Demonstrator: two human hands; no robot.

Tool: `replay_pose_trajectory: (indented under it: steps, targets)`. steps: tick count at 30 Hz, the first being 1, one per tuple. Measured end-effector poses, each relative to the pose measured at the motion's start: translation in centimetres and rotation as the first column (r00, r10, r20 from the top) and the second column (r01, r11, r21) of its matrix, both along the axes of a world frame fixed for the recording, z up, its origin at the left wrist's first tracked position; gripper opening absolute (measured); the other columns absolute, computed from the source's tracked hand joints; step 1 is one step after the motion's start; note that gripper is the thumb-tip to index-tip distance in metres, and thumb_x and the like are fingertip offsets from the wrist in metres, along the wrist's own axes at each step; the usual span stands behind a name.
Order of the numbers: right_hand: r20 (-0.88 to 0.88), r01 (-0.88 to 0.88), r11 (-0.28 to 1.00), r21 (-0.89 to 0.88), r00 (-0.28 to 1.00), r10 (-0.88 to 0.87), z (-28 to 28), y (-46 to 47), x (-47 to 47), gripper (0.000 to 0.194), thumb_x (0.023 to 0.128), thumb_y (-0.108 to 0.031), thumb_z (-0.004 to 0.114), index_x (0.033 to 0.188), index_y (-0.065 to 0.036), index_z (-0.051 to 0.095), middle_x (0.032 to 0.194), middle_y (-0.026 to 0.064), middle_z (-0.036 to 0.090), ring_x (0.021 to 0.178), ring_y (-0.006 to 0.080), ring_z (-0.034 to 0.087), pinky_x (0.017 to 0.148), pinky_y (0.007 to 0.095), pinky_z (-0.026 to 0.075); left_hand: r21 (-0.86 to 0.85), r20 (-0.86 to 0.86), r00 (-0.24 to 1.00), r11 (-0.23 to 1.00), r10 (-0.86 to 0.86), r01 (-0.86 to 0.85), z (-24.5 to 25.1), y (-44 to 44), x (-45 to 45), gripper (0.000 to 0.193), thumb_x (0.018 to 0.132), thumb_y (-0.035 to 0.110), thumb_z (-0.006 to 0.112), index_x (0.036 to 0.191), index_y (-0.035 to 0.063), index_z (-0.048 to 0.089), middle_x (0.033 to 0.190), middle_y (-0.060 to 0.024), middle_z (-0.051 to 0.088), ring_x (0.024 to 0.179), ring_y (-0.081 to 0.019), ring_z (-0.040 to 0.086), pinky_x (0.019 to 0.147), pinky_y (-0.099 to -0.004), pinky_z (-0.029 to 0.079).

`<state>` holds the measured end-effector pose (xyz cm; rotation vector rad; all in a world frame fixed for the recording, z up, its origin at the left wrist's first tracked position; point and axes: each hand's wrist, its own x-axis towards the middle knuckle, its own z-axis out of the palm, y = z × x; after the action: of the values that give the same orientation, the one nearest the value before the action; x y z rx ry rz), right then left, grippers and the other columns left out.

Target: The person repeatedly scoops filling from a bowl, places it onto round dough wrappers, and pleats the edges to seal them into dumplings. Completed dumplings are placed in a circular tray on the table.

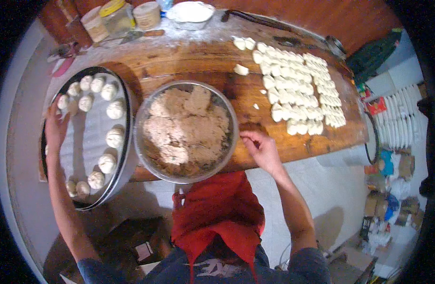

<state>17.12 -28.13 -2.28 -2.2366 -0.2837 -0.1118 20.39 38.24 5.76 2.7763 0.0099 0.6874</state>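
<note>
My left hand (pixel 57 129) reaches over the left side of a round, paper-lined steamer tray (pixel 91 142). Its thumb and fingers are apart beside a pleated bun (pixel 63 102); whether they touch it is unclear. More filled buns, such as one white bun (pixel 114 137), stand in a ring along the tray's wall. Right of the tray is a metal bowl (pixel 235 142) heaped with a pinkish-brown minced filling (pixel 189 124). Curled fingers of my right hand (pixel 261 147) are at the bowl's right rim, and I cannot tell whether they grip it.
Rows of cut dough pieces (pixel 292 87) cover the right part of the wooden table (pixel 189 56), with one loose piece (pixel 241 69) apart. Along the back stand a yellow-lidded jar (pixel 116 17), tubs (pixel 147 16), and a bowl of white flour (pixel 190 14). A wooden-handled tool (pixel 153 33) lies there.
</note>
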Motion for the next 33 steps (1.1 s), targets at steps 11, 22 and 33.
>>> replay_pose_trajectory:
  steps: [11, 22, 33]
  targets:
    - [0.527, 0.301, 0.716, -0.630, 0.843, 0.109, 2.5, -7.3, 5.6, 0.029, 0.083, -0.010, 0.077, 0.111, -0.002, 0.071, 0.125, 0.0202, 0.064, 0.120, 0.0388, 0.057, 0.103, 0.0469, 0.047, -0.298, 0.030, 0.922, 0.877, -0.385, 0.376, 6.2, -28.1, -16.2, 0.026, 0.088, 0.006, 0.070, 0.113, 0.0020, 0.071, 0.132, -0.0183, 0.062, 0.113, -0.0307, 0.065, 0.092, -0.0415, 0.055]
    - [-0.570, 0.425, 0.469, 0.774, 0.790, 0.226, 0.8, -6.3, -1.4, 0.035, 0.110, -0.030, 0.048, 0.130, -0.003, 0.055, 0.117, 0.0112, 0.067, 0.088, 0.0175, 0.071, 0.066, 0.0302, 0.061, -0.748, -0.134, 0.667, 0.516, -0.733, 0.417, -4.6, -41.4, -18.2, 0.024, 0.088, 0.008, 0.073, 0.112, 0.0092, 0.074, 0.116, -0.0139, 0.070, 0.103, -0.0332, 0.070, 0.087, -0.0399, 0.059]
    - [0.103, -0.172, 0.733, -0.658, 0.944, 0.314, -0.9, -0.1, -0.5, 0.064, 0.099, -0.029, 0.056, 0.152, 0.002, 0.040, 0.161, 0.0273, 0.031, 0.152, 0.0452, 0.025, 0.125, 0.0577, 0.017, -0.854, -0.159, 0.688, 0.448, -0.708, 0.264, -9.3, -43.2, -19.5, 0.023, 0.091, 0.009, 0.069, 0.113, 0.0088, 0.072, 0.113, -0.0137, 0.070, 0.104, -0.0339, 0.069, 0.089, -0.0404, 0.058]
